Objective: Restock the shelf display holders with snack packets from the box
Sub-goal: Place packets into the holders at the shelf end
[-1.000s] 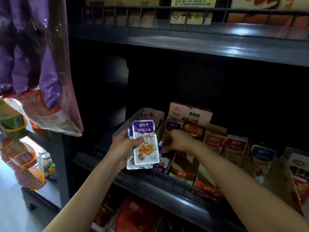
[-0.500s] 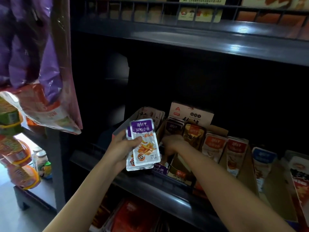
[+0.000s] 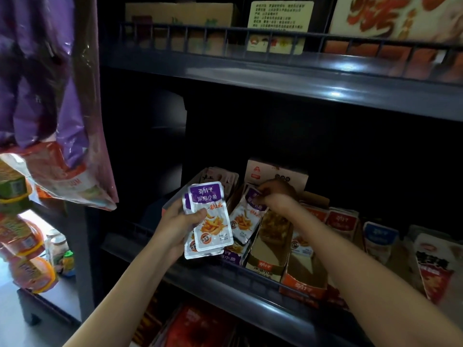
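Dark shop shelf (image 3: 250,279), restock partway: one packet going in, a stack left to place.
Right hand (image 3: 275,196) pinches the top edge of a purple-white packet (image 3: 244,219) standing tilted in the holder (image 3: 231,259). Left hand (image 3: 175,226) grips the stack (image 3: 210,221), thumb across its front, just left of the holder. My read: this holder is part full and the neighbours (image 3: 343,219) look stocked. Packets are flat, glossy foil. I can't see the box.
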Demonstrator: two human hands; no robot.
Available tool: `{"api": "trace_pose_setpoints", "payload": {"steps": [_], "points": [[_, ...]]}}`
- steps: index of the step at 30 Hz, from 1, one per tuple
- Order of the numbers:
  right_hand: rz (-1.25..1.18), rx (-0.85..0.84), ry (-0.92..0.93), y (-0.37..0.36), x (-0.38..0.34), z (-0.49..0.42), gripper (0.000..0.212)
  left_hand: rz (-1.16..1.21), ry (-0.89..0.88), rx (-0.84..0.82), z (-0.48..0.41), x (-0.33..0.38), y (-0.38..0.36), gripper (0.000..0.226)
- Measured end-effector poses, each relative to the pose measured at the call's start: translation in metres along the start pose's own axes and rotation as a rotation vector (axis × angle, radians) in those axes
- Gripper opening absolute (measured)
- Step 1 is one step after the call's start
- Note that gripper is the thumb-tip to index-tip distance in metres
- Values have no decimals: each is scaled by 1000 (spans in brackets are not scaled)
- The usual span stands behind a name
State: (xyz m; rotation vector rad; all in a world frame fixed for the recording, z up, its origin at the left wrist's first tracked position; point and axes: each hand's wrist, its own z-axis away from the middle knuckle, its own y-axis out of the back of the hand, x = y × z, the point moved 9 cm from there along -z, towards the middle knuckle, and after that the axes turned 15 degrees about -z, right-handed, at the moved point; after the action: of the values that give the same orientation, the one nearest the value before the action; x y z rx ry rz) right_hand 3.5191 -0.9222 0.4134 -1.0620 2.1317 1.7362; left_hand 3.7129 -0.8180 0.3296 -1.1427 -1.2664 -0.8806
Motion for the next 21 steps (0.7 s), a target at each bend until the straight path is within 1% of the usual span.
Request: {"api": "trace_pose_setpoints", "payload": {"steps": [2,5,8,11,14,17,18,20,21], "points": [[30,65,23,5,0,-5,17,-7,-17,15,-2,5,-3,32],[106,142,37,1,4,-13,17,-8,-46,45,-7,11,-4,30],[134,106,13,-12,12,-18,20,1,-49,59,-11,13,-5,30],[67,99,-7,-12,13,-20,17,-14,-58,44,-12,13,-5,30],[-84,113,-10,-1,11,-18,20,-41,-71,16,-10,11,-5,32],[-444,154,-98,19,18,-9,17,-56,-71,19,-7,11,-5,37],[-553,168,-146,27,21,-3,21,-63,-67,25,-6,11,-4,38],[-715,142,-217,37,20,14,29,-74,-47,27,-5,13,-5,39],[-779,100,-228,39,16,22,29,-81,-30,19,-4,14,-7,38]]}}
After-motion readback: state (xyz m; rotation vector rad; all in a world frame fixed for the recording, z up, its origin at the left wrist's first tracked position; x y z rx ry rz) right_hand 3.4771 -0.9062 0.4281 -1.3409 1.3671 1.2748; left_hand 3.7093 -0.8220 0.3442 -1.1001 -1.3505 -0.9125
